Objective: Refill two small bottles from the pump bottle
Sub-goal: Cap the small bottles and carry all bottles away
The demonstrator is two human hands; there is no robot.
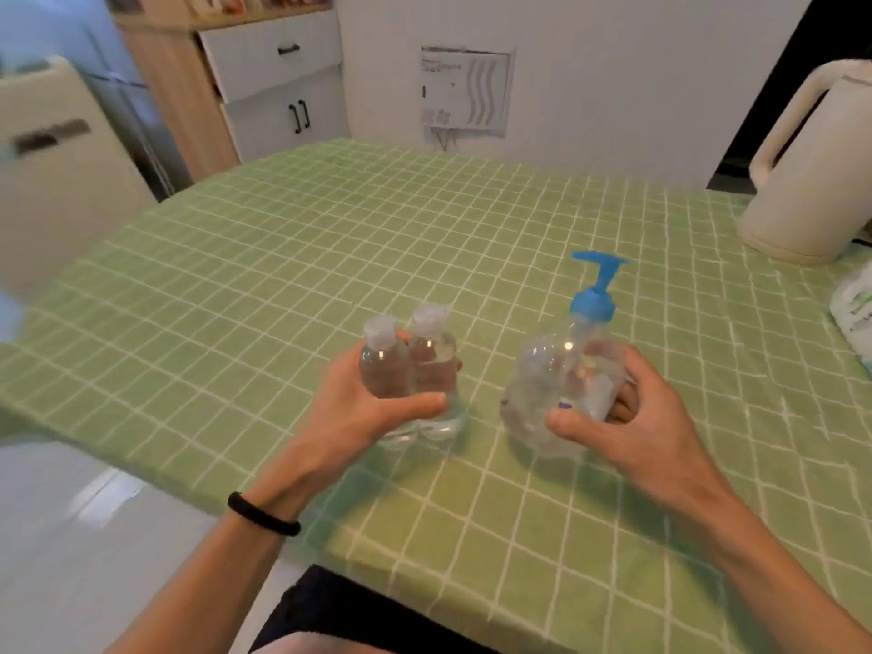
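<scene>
left hand (347, 410) grips small bottles (384, 372)

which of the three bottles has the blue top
The pump bottle, the big one gripped by the right hand. The two small bottles held together in the left hand have clear caps.

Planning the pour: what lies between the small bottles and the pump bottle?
Only bare green tablecloth, seen in the head view, between the small bottles and the pump bottle.
</scene>
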